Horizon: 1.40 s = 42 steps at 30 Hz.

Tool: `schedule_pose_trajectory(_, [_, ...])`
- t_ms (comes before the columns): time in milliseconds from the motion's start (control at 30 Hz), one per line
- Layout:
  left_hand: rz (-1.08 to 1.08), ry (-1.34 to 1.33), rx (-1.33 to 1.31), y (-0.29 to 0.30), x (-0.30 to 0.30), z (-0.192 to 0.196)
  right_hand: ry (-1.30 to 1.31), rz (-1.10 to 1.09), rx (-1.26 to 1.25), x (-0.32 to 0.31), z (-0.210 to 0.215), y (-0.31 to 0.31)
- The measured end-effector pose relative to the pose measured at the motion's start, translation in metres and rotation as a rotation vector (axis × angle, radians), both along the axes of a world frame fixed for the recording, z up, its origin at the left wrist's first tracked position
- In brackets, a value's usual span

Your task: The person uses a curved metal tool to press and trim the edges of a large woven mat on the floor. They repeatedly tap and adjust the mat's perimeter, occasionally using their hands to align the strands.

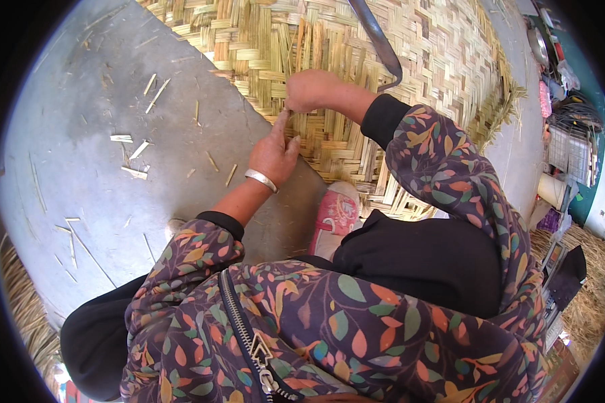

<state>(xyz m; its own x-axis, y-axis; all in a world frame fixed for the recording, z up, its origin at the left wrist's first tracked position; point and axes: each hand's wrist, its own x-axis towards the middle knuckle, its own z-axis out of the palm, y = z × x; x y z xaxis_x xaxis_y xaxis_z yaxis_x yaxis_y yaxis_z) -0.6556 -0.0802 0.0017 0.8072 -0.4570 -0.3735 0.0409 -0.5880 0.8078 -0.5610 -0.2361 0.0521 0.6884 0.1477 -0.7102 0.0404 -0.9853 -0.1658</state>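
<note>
Partly open, the left hand [274,153] parts thumb from pointing index finger; just beyond, the right hand's [312,91] grip is curled closed, whatever it holds hidden. Past the pink patterned shoe [337,211], the pale-yellow woven-strip mat [346,144] lies beneath both hands, a bent grey metal tool [378,40] farther off.

Broad straw-yellow mat of flat woven strips [444,40]: pale yellow, tan and brown, in a stepped over-under pattern
Smooth grey floor, left [94,188]: mottled lighter and darker
Dark leaf-print cloth jacket, near [356,329]: purplish ground, leaves in coral, mustard, green and blue
Black ribbed cuffs [383,122]: plain
Silvery metal band bracelet [261,181]: single-toned
Pink rounded shoe [339,211]: white markings, pale toe
Bent metal bar, far [376,40]: dark grey
</note>
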Motion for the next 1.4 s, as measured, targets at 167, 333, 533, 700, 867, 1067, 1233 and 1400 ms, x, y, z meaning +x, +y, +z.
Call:
schedule_pose_trajectory(167, [0.003, 0.014, 0.011, 0.000, -0.001, 0.003, 0.071, 0.041, -0.003, 0.007, -0.005, -0.001])
schedule_pose_trajectory(333, [0.058, -0.008, -0.021, -0.003, -0.005, -0.003, -0.076, 0.008, 0.033, -0.007, -0.010, -0.005])
schedule_pose_trajectory(533, [0.171, 0.051, -0.100, -0.005, -0.008, -0.012, -0.161, -0.117, 0.415, -0.021, -0.019, -0.030])
schedule_pose_trajectory(700, [0.405, 0.143, -0.297, -0.014, -0.003, -0.020, -0.146, -0.003, 0.543, -0.026, -0.021, -0.043])
schedule_pose_trajectory(867, [0.494, 0.203, -0.287, -0.018, 0.016, -0.024, -0.242, 0.035, 0.427, -0.030, -0.017, -0.037])
schedule_pose_trajectory(1067, [0.487, 0.154, -0.146, -0.021, 0.035, -0.016, -0.297, 0.025, 0.333, -0.029, -0.014, -0.035])
schedule_pose_trajectory(1233, [0.359, -0.016, 0.010, -0.023, 0.048, -0.008, -0.253, 0.000, 0.314, -0.019, -0.012, -0.035])
schedule_pose_trajectory(1400, [0.298, -0.023, 0.078, -0.023, 0.050, 0.003, -0.203, -0.036, 0.245, -0.018, -0.006, -0.030])
